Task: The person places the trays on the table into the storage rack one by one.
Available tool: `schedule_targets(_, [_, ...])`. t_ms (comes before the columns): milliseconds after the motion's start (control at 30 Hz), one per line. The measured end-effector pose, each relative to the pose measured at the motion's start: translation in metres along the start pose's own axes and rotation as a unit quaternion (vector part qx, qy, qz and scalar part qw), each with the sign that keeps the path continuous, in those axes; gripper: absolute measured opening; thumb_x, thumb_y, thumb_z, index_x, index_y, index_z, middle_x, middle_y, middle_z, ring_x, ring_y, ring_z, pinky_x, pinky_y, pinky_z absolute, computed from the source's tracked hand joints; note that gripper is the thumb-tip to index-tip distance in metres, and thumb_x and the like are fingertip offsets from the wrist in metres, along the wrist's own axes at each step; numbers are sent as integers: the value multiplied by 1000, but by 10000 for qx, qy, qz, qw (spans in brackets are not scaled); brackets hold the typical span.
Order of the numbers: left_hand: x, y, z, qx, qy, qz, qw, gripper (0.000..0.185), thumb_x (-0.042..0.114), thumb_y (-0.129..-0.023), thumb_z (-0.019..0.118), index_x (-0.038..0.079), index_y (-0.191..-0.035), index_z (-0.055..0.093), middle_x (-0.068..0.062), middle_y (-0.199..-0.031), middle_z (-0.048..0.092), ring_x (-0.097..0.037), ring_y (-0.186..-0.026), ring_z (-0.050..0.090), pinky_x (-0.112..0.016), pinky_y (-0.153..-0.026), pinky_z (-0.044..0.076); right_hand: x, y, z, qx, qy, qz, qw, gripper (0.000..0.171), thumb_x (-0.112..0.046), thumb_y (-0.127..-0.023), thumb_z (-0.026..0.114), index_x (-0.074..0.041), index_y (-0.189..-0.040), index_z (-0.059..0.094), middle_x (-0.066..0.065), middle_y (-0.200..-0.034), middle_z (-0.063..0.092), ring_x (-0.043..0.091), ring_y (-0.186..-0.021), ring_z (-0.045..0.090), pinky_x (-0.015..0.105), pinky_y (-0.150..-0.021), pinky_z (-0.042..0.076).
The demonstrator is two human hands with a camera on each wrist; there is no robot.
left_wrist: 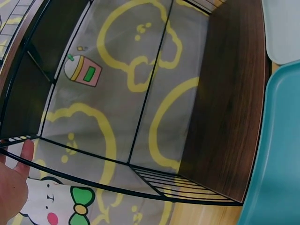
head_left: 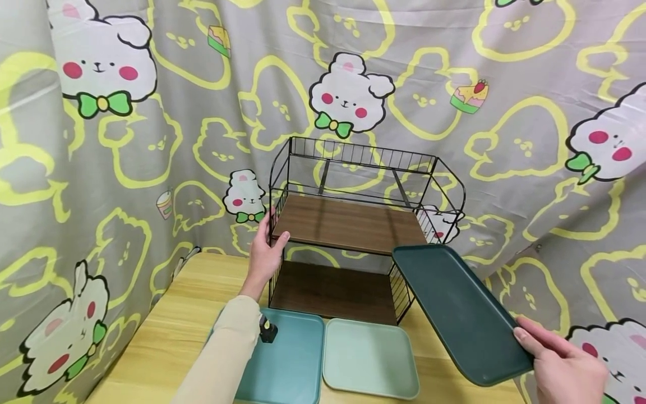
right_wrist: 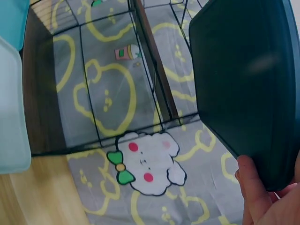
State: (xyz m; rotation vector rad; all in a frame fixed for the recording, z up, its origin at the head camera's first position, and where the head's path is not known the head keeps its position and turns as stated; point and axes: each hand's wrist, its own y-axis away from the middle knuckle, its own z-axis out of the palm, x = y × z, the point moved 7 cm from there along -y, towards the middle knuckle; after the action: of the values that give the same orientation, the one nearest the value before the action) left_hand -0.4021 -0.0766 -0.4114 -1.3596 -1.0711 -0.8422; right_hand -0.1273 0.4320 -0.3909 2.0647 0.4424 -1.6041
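A two-tier black wire rack [head_left: 353,244] with brown wood-look shelves stands on the table. My left hand [head_left: 264,255] grips its left side near the upper shelf [head_left: 348,221], the thumb in front and the fingers outside the wire. In the left wrist view that hand [left_wrist: 14,190] shows at the frame's edge. My right hand [head_left: 567,359] pinches the near end of a dark green rectangular tray [head_left: 464,314]. This tray is held up at a slant, its far end overlapping the rack's right front in the head view. In the right wrist view its underside [right_wrist: 243,84] faces the camera.
On the table [head_left: 202,297], in front of the rack, a teal tray [head_left: 298,359] and a smaller pale green tray [head_left: 370,359] lie side by side. A small black object [head_left: 268,330] shows by the left sleeve, over the teal tray. A patterned curtain [head_left: 202,112] surrounds the table.
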Motion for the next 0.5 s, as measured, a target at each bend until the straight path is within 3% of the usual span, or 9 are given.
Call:
schedule_targets(133, [-1,1,-3,34,-46,-81,10000,72,29,-106,66,27,-169,30,-2,-173,36,-25,-162,33,-50,-132,29,-10,6,17,-225,-403,-235,9987,23,-13,-91,84,-26,-111,85,-29,-69,70,-12,-69,65,9,-57,54])
schedule_targets(300, [0,1,-3,-6,-6,-24,10000,71,28,-107,66,28,-168,30,-1,-173,36,-24,-162,32,-50,-132,29,-20,12,41,-261,-6,-550,9981,31,-17,-94,82,-15,-124,80,-31,-72,66,-11,-80,64,7,-62,55])
schedule_targets(500, [1,1,-1,-16,-27,3,10000,71,27,-107,66,30,-168,30,-1,-173,36,-23,-161,35,-50,-129,34,-21,16,70,-259,-94,-859,9959,22,-13,-92,83,-16,-114,85,-32,-74,71,-8,-88,63,5,-68,53])
